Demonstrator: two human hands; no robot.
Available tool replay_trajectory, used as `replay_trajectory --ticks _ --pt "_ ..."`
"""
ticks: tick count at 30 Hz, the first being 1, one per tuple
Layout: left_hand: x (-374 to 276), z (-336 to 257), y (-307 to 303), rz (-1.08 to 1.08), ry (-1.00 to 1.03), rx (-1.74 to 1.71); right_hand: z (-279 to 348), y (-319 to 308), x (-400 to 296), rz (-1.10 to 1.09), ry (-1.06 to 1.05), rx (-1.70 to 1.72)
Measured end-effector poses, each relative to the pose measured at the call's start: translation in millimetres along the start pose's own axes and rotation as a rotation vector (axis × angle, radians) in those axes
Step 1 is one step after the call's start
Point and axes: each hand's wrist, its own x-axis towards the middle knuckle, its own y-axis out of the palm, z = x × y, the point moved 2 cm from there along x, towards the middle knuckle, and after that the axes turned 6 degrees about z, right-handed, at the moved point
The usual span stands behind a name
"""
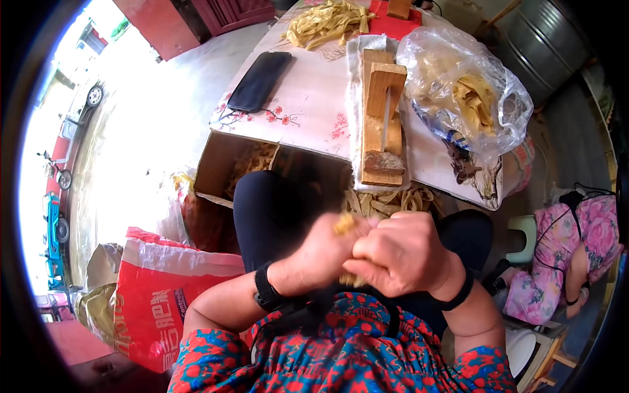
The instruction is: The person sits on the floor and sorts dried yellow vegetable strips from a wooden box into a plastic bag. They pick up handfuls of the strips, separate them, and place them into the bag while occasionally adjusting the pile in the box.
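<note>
Both hands meet above my lap, fingers curled, and are partly blurred. My left hand (319,248) grips a bunched yellow strip (345,224), whose end pokes out above the fingers. Pressed against it, my right hand (405,255) is closed in a fist around the same material; most of the strip is hidden inside the hands. Beyond them, a wooden block tool (376,125) with a narrow metal strip lies on a white cloth (355,98) at the table's near edge. Just below that edge hang or lie several pale yellow strips (393,200).
The flower-printed table (309,115) bears a black phone (260,81), a pile of yellow strips (327,22) and a clear plastic bag (432,64) of strips. A cardboard box (214,157) of scraps and a red sack (147,290) stand left. Another person (565,260) is at right.
</note>
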Motion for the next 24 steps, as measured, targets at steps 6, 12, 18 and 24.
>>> replay_trajectory --ticks 6,12,18,24 --pt "-34.3 -18.4 12.2 0.944 0.102 -0.125 -1.7 -12.0 -12.5 -0.022 0.126 0.292" --pt "-14.1 -44.7 -13.0 0.152 0.915 1.2 -14.2 17.8 -32.4 0.241 0.628 0.907" --pt "-9.2 -11.5 -19.6 -0.064 1.072 1.209 -8.2 44.9 -43.2 -0.079 0.581 0.669" --pt "-5.4 -17.7 -23.1 -0.008 0.676 0.864 -11.7 25.9 -34.4 -0.042 0.654 0.761"
